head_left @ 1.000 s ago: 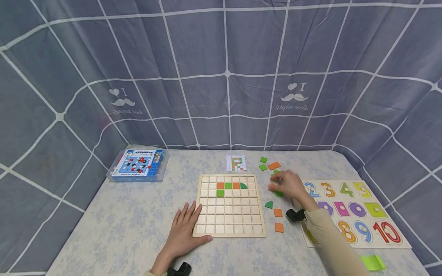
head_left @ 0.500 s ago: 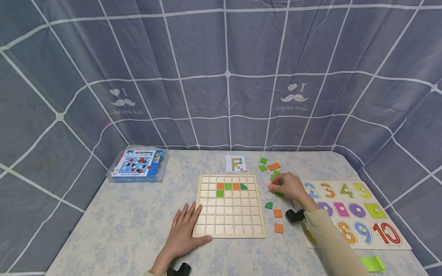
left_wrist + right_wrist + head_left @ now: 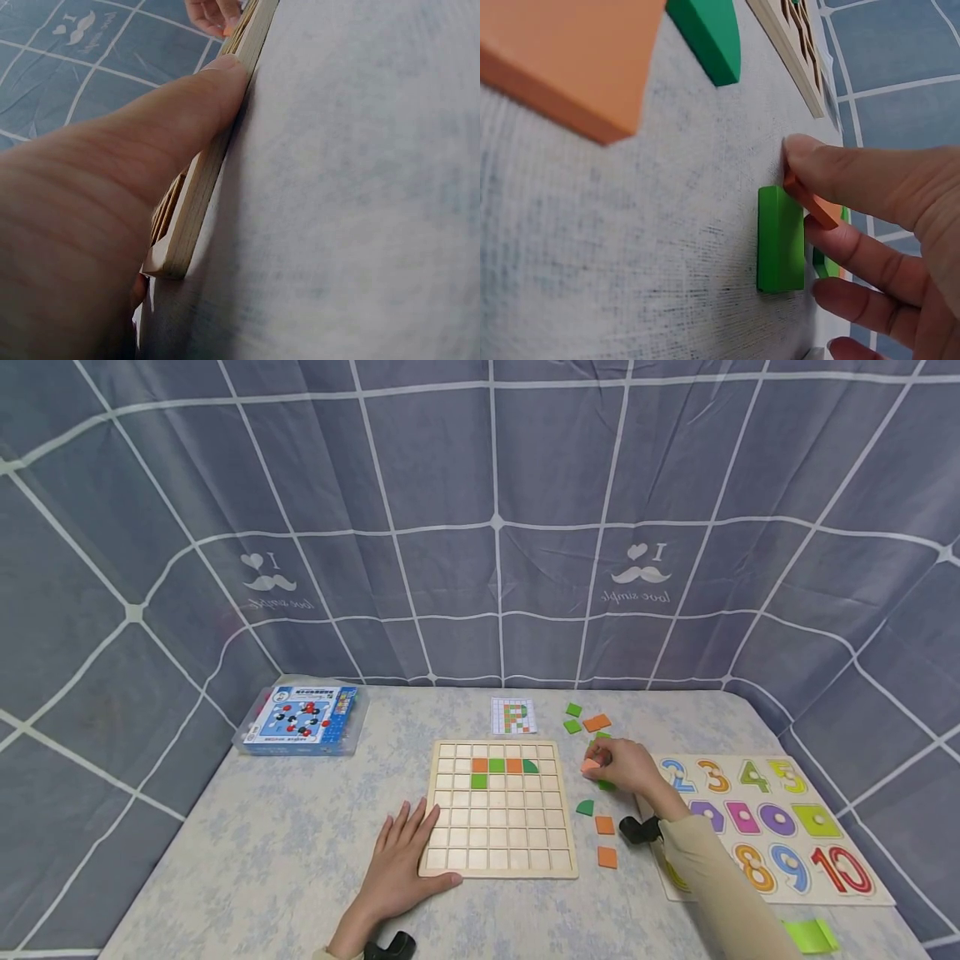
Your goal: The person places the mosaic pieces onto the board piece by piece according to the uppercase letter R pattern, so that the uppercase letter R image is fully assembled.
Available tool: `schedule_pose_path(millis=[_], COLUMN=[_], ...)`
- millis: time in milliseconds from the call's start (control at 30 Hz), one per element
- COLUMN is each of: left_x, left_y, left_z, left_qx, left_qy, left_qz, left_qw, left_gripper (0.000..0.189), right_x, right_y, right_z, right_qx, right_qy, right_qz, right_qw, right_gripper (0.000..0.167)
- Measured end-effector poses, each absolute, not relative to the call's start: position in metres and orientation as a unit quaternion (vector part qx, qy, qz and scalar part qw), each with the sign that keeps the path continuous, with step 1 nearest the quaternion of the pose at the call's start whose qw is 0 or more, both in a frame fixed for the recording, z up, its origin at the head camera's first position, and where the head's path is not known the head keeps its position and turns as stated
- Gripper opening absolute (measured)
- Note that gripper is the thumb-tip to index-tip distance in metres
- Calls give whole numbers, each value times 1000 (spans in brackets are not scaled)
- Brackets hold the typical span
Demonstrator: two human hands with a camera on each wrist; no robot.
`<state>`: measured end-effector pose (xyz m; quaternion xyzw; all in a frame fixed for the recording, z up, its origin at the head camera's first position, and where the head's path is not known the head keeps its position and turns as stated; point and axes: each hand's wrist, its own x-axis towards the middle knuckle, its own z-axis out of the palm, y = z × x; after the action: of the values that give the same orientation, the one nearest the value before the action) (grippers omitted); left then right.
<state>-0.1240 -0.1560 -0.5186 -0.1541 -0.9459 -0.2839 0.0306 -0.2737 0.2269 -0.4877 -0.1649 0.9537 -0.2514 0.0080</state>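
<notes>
My right hand (image 3: pixel 626 768) pinches an orange tile (image 3: pixel 591 765) between thumb and finger, right of the board. In the right wrist view that orange tile (image 3: pixel 811 201) is tilted, close by a green tile (image 3: pixel 781 240) on the cloth. The wooden grid board (image 3: pixel 517 841) carries a short row of orange and green tiles near its top, ending in a dark green quarter-circle piece (image 3: pixel 530 767), with one green tile (image 3: pixel 478 782) below the row's left end. My left hand (image 3: pixel 401 868) rests spread at the board's near left corner; its thumb (image 3: pixel 202 97) touches the near edge.
Loose tiles lie right of the board, including a green quarter-circle (image 3: pixel 585 807) and two orange squares (image 3: pixel 607 857). A pattern card (image 3: pixel 513 716) lies behind the board. A number puzzle (image 3: pixel 780 868) stands at right, a boxed set (image 3: pixel 300 718) at far left, a green piece (image 3: pixel 812 935) near the front.
My right thumb and finger have closed on an orange tile among the loose pieces and now tilt it up. The left hand has stayed where it was at the board.
</notes>
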Motion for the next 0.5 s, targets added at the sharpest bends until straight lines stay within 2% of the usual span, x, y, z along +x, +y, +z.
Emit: schedule_pose_path(millis=[267,500], left_x=[-124,-124], left_y=[-156,-155], left_z=[-517,-518], left_qx=[-152,-150], left_qy=[-947,-947], left_qz=[-281,-282], left_qw=[20,24], left_gripper=[99,99], right_x=[-271,-264], right_y=[226,215], right_z=[-489,-480], right_qx=[-176,-157], right_qy=[946,934], right_qz=[-272,-320], right_qw=[-10,5], right_gripper=[7,4])
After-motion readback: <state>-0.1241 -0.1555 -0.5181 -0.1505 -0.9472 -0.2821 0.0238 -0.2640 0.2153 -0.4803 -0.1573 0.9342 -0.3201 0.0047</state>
